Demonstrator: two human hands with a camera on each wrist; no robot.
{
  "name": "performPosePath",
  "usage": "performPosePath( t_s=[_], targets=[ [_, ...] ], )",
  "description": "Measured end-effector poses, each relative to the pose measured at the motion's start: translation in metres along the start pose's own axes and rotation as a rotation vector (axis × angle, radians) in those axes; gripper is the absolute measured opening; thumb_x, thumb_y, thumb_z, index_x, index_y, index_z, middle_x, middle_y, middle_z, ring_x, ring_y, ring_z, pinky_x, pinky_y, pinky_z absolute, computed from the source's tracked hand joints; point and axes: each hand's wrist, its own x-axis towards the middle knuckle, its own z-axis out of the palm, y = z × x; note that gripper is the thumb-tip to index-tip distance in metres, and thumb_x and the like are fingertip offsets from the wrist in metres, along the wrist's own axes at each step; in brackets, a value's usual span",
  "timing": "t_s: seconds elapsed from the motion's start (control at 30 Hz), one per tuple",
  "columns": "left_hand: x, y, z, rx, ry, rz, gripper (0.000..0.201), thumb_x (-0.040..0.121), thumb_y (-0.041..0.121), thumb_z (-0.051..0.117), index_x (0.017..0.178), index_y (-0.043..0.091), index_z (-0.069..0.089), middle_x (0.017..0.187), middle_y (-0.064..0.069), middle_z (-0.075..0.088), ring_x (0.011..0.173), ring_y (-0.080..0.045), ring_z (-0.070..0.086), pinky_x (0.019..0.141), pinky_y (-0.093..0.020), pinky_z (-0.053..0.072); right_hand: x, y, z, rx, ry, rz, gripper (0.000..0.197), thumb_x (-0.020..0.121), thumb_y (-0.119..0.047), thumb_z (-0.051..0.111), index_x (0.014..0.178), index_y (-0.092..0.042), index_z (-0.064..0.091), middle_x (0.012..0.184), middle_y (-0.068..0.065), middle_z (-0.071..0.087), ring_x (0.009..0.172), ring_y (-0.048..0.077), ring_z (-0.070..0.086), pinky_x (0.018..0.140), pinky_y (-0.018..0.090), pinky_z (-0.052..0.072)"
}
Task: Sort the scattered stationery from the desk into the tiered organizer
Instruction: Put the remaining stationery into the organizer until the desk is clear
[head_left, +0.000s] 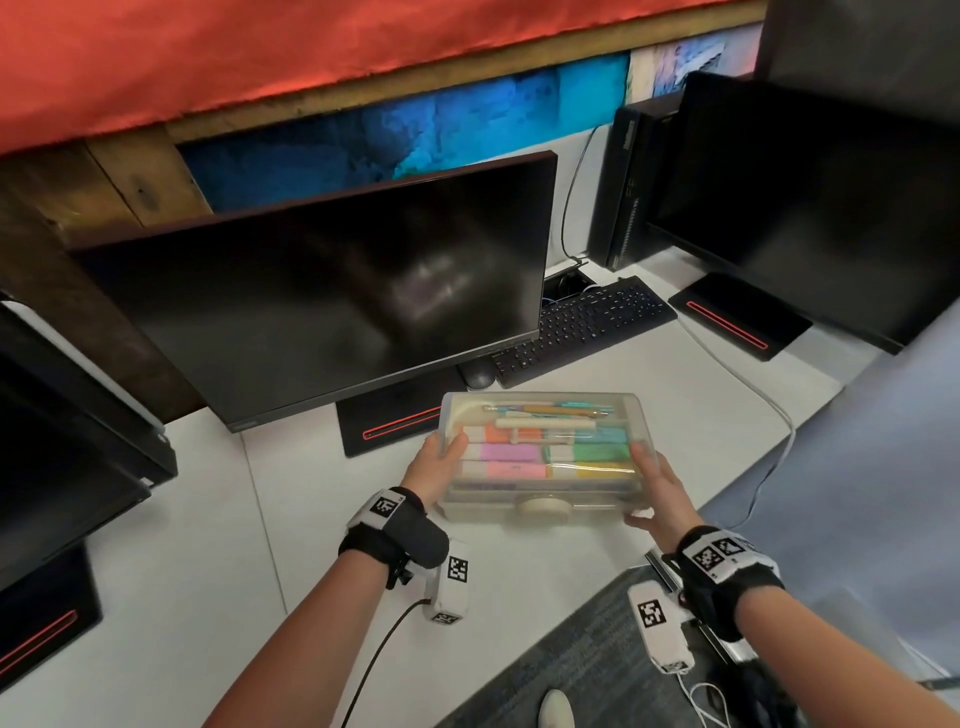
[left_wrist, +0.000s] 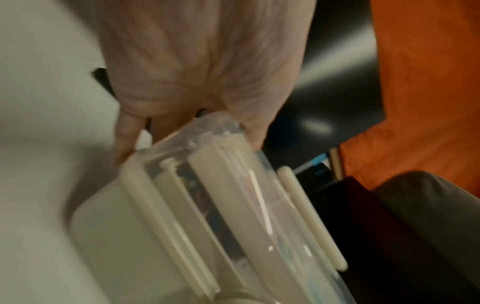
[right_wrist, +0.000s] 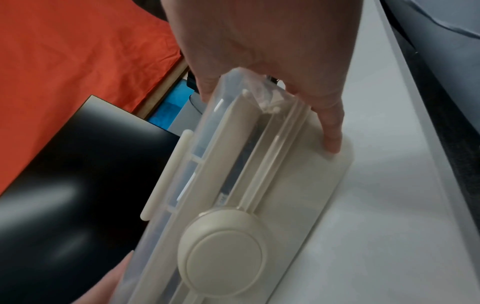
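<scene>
A translucent tiered organizer (head_left: 540, 501) sits on the white desk in front of the centre monitor. Through its clear lid show pink, orange, green and yellow highlighters (head_left: 511, 453) and pens (head_left: 545, 410). My left hand (head_left: 436, 460) grips its left end, thumb on top and fingers underneath (left_wrist: 124, 142). My right hand (head_left: 657, 486) grips its right end the same way, with fingers (right_wrist: 330, 123) along the beige base. A round beige knob (right_wrist: 223, 255) sits on the organizer's front (left_wrist: 182, 205).
The centre monitor (head_left: 332, 291) stands just behind the organizer, its base (head_left: 389, 421) at the box's left rear. A black keyboard (head_left: 582, 322) and mouse (head_left: 478, 374) lie behind. More monitors flank left and right (head_left: 810, 197). A white cable (head_left: 769, 415) runs along the desk's right.
</scene>
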Motion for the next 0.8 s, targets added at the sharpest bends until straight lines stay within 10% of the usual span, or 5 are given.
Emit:
performPosePath(
  t_s=[0.2, 0.33, 0.57, 0.8],
  targets=[
    [-0.026, 0.015, 0.03, 0.68, 0.305, 0.311, 0.079, 0.088, 0.054, 0.05, 0.15, 0.031, 0.007, 0.157, -0.005, 0.006, 0.145, -0.029, 0.007, 0.113, -0.056, 0.008, -0.023, 0.023, 0.01, 0.134, 0.126, 0.024, 0.095, 0.08, -0.062, 0.055, 0.15, -0.029, 0.0, 0.157, 0.005, 0.014, 0.142, 0.03, 0.022, 0.108, 0.057, 0.029],
    [-0.027, 0.012, 0.05, 0.792, 0.254, 0.355, 0.081, 0.083, 0.068, 0.045, 0.149, 0.038, 0.007, 0.159, 0.001, 0.003, 0.147, -0.021, -0.008, 0.112, -0.056, -0.012, -0.049, 0.06, 0.032, 0.119, 0.042, 0.158, 0.126, 0.048, -0.073, 0.069, 0.149, -0.022, 0.014, 0.154, 0.011, 0.02, 0.135, 0.033, 0.031, 0.102, 0.054, 0.037],
    [-0.019, 0.013, 0.051, 0.741, 0.232, 0.3, 0.081, 0.078, 0.066, 0.055, 0.145, 0.037, 0.019, 0.158, -0.001, 0.01, 0.147, -0.022, -0.002, 0.114, -0.055, -0.009, -0.036, 0.058, 0.067, 0.162, -0.101, 0.284, 0.049, 0.083, -0.051, 0.06, 0.119, -0.019, 0.054, 0.125, 0.007, 0.054, 0.113, 0.023, 0.051, 0.093, 0.045, 0.04],
    [-0.018, 0.012, 0.05, 0.773, 0.216, 0.312, 0.079, 0.08, 0.066, 0.052, 0.145, 0.035, 0.018, 0.158, -0.004, 0.009, 0.146, -0.026, -0.007, 0.114, -0.053, -0.012, -0.028, 0.063, 0.081, 0.221, -0.212, 0.339, 0.065, 0.069, -0.054, 0.068, 0.119, -0.014, 0.059, 0.123, 0.004, 0.059, 0.116, 0.015, 0.051, 0.095, 0.043, 0.039]
  ],
)
